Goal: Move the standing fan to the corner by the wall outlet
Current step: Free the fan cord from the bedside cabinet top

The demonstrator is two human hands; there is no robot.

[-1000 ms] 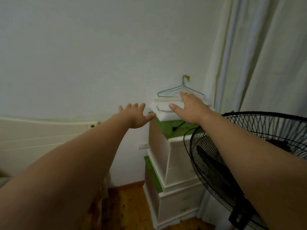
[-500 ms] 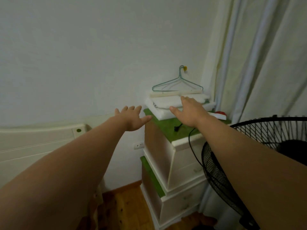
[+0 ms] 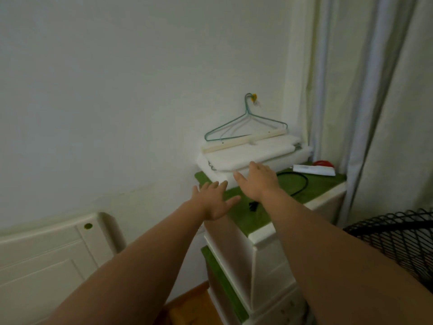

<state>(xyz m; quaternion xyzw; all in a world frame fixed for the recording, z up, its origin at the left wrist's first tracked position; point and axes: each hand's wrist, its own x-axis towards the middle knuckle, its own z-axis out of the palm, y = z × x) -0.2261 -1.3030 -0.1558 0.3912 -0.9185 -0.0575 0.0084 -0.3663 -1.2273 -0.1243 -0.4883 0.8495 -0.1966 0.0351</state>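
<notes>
Only the top of the black wire cage of the standing fan shows, at the lower right edge, beside my right forearm. My left hand and my right hand both reach forward with fingers spread, holding nothing, over the green top of the stacked white drawer cabinet in the corner. A black power cord with its plug lies on that green top, just right of and below my right hand. The wall outlet is hidden behind my left arm.
Folded white foam sheets and a white slat lie at the back of the cabinet top, with a green wire hanger on the wall above. A white packet and red item sit right. Curtains hang right; a white headboard stands left.
The view has swung up and left, so the fan has slid down toward the lower right corner. Both hands have drawn closer together over the cabinet top.
</notes>
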